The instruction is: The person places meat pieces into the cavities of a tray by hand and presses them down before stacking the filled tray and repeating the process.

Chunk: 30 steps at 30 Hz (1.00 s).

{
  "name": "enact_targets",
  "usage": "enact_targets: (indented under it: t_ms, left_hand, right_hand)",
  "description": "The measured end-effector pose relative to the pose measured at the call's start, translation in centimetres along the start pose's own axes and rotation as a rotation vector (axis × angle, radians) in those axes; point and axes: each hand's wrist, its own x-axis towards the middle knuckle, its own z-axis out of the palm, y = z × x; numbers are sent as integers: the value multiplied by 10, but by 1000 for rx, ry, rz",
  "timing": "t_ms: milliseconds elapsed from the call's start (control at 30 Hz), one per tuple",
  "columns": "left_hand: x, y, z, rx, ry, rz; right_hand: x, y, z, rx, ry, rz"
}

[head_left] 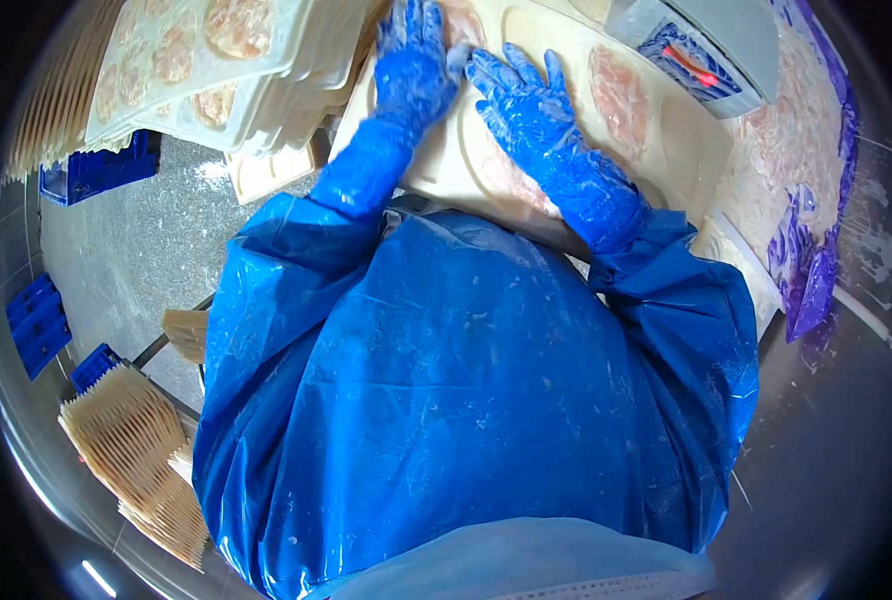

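Note:
A cream tray (691, 150) with large oval hollows lies in front of me. Flat portions of pale pink raw meat (618, 100) fill several of its hollows. My left hand (413, 75), in a wet blue glove, rests with fingers stretched out near the tray's far left part, beside a meat portion (463, 22). Lying over the middle of the tray, my right hand (536, 110) has its fingers spread and partly covers another meat portion (514, 178). Neither hand grips anything. Whitish residue coats both gloves.
Stacked trays holding meat (191, 60) stand at the upper left. A grey box-like device (711, 50) with a red mark sits beyond my tray. Loose raw meat (791, 140) lies on purple plastic (816, 285) at right. Blue crates (101, 172) and ridged tray stacks (126, 430) are at left.

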Motion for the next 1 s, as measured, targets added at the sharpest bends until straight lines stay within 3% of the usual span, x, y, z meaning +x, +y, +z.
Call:
enact_targets:
  t_ms: [67, 133, 200, 233, 267, 333, 367, 400, 467, 500, 533, 600, 667, 733, 800, 833, 867, 933, 1000]
  left_hand:
    - [24, -18, 16, -132, 55, 12]
    - [48, -41, 37, -76, 76, 76]
    - [62, -59, 54, -242, 84, 67]
    - [59, -53, 41, -483, 58, -100]
    - [49, -40, 31, -482, 59, -98]
    - [26, -9, 7, -155, 143, 56]
    - [12, 0, -5, -123, -81, 160]
    - [14, -5, -3, -125, -93, 155]
    - [31, -24, 4, -169, -65, 161]
    - [33, -20, -10, -404, -117, 61]
    - [22, -12, -16, -410, -116, 67]
    - [-12, 10, -26, -331, 104, 255]
    - [-48, 35, -45, -362, -149, 285]
    - [-49, 36, -55, -454, -201, 295]
    - [-38, 28, -54, -399, 7, 221]
    - [-39, 18, -47, -419, -19, 236]
    - [-43, 8, -34, -307, -63, 281]
    - [-49, 7, -39, -408, -58, 238]
    - [-47, 9, -44, -413, 2, 200]
  right_hand:
    - [-1, 3, 4, 6, 13, -6]
    - [1, 14, 5, 212, 86, -63]
    - [1, 22, -3, 173, 75, -49]
    - [-4, 36, -2, 287, 170, -50]
    - [-11, 52, -1, 399, 262, -46]
    - [-31, 71, -23, 595, 338, 78]
    - [-45, 76, -35, 615, 339, 171]
    - [-60, 81, -41, 636, 336, 262]
    - [-79, 98, -36, 649, 359, 235]
    - [-85, 105, -34, 598, 345, 272]
    - [-89, 105, -39, 546, 331, 318]
    - [-94, 101, -40, 614, 331, 361]
    - [-84, 91, -26, 1098, 275, 508]
    - [-57, 76, -34, 731, 309, 278]
    - [-43, 75, -9, 586, 310, 196]
    - [-38, 71, -7, 449, 308, 107]
    - [-37, 70, -9, 444, 302, 105]
    - [-25, 68, -26, 296, -78, 197]
    - [-27, 89, 0, 360, -46, 155]
